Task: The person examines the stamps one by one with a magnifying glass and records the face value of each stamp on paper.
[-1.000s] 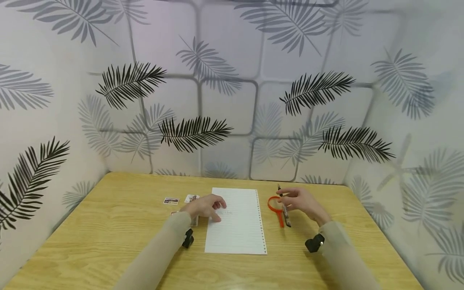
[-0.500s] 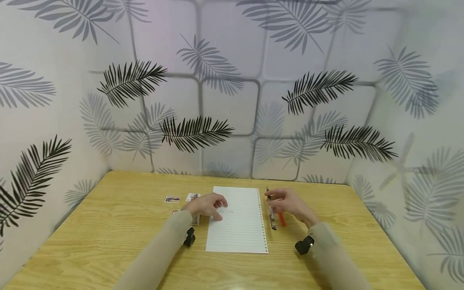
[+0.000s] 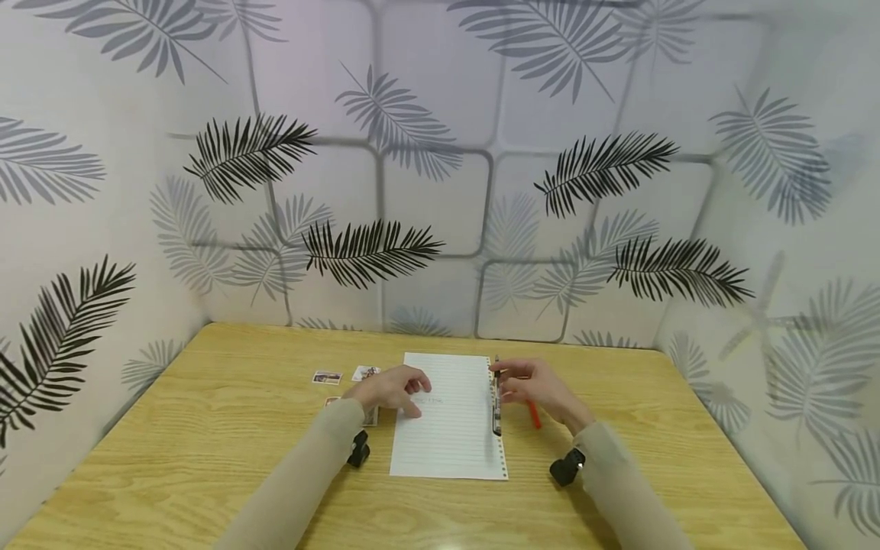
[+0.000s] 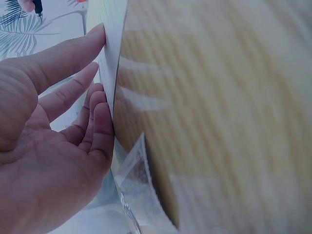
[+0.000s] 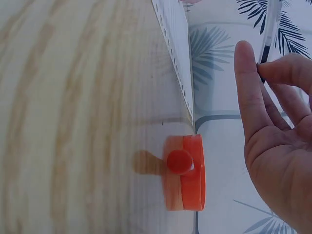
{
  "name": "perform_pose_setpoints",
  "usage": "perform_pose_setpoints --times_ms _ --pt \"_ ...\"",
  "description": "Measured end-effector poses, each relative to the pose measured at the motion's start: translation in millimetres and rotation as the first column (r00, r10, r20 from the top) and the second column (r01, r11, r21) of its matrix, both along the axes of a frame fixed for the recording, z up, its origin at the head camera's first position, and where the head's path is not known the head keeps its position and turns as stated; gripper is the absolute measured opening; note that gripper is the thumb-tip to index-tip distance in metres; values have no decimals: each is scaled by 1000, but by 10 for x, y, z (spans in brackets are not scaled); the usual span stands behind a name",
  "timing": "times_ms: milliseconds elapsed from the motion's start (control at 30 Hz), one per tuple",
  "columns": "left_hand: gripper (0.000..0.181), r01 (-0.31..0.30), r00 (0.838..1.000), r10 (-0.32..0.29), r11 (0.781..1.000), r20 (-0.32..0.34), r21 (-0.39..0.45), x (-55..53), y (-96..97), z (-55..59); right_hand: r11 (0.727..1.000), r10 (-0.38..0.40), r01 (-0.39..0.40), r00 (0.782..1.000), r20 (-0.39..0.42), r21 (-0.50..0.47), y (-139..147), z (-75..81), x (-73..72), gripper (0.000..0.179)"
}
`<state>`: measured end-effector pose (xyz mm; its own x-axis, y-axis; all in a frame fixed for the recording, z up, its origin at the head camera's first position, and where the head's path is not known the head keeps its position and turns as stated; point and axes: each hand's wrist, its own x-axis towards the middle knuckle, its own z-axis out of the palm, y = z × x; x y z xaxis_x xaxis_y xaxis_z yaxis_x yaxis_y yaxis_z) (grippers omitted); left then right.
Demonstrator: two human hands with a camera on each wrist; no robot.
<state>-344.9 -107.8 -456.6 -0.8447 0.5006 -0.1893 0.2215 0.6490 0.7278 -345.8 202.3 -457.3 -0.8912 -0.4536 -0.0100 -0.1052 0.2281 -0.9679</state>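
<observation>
Between thumb and fingers, my right hand (image 3: 539, 389) pinches a slim pen (image 3: 497, 418) with clear and black parts. In the head view the pen overlaps the punched right edge of a lined sheet of paper (image 3: 450, 451). The right wrist view shows the pen (image 5: 269, 36) held clear of the table. My left hand (image 3: 390, 389) rests on the sheet's left side, fingers loosely bent, holding nothing. Faint writing lies near its fingertips. Below the right hand is an orange-red magnifying glass (image 5: 192, 173); only its handle (image 3: 533, 414) shows in the head view.
Small stamp-like pictures lie left of the sheet: one picture (image 3: 327, 377) farther out, another picture (image 3: 366, 373) behind the left hand. Others are partly covered by that hand and wrist. The wooden table (image 3: 206, 428) ends at a leaf-patterned backdrop (image 3: 426, 305).
My right hand has taken the pen from beside the magnifying glass and carried it left to the sheet's edge. The left hand stays in place on the paper.
</observation>
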Motion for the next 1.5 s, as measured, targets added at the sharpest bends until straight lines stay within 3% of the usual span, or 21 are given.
perform_pose_setpoints --times_ms 267,567,867,1067,1367,1500 --pt "37 -8 1000 8 1000 0 -3 -8 14 12 1000 21 -21 998 -65 5 -67 -21 5 44" --pt "37 -6 1000 6 1000 0 2 -24 5 -19 1000 15 -15 1000 19 -9 -249 -5 43 50" --pt "37 -2 1000 2 1000 2 10 -25 2 -11 1000 1 -2 998 58 26 -398 -7 24 28" --pt "37 2 1000 -2 1000 -5 -5 -24 7 -16 999 40 -42 997 72 22 -437 -11 29 29" --pt "38 2 1000 -2 1000 -11 -16 -27 20 -7 1000 3 -4 987 162 7 -527 -63 3 27" --pt "37 3 1000 -3 1000 -17 -15 -30 16 -5 1000 23 -21 985 170 -12 -559 -72 1 32"
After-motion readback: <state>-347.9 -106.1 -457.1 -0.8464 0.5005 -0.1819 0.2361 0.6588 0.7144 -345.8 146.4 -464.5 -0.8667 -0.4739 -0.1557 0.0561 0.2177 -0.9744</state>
